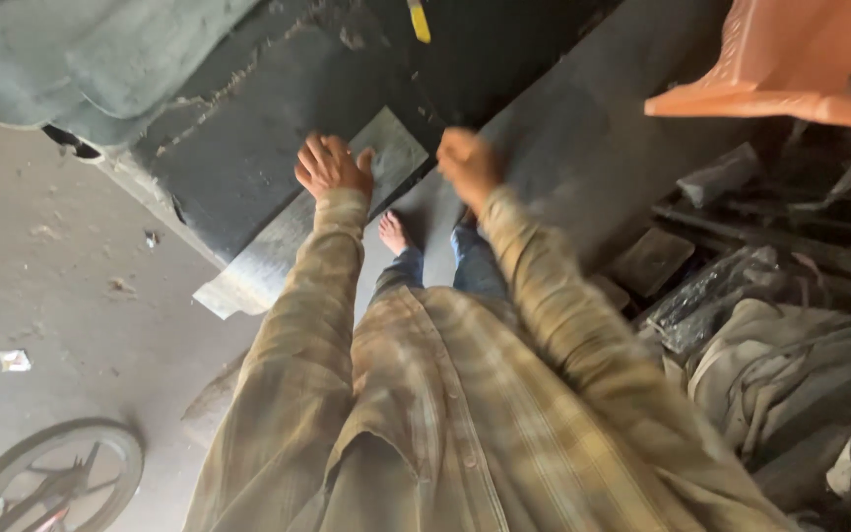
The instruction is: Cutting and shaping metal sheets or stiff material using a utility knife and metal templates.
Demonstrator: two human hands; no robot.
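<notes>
The stiff, seemingly heavy grey sheet (332, 212) is touched by the left hand (332, 166), fingers spread; the right hand (467, 163), blurred, looks closed; the edges would give the best hold.

A rough workshop — metal sheet (297, 232), scrap pile (741, 286), dusty concrete floor (41, 286).

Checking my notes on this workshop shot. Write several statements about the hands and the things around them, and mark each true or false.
1. The left hand lies spread on a grey metal sheet. True.
2. The right hand is spread flat. False: it is curled into a loose fist, blurred.
3. An orange plastic chair stands at upper right. True.
4. A wheel lies at upper right. False: it is at lower left, on the concrete floor.
5. The person wears boots. False: a bare foot shows.
</notes>
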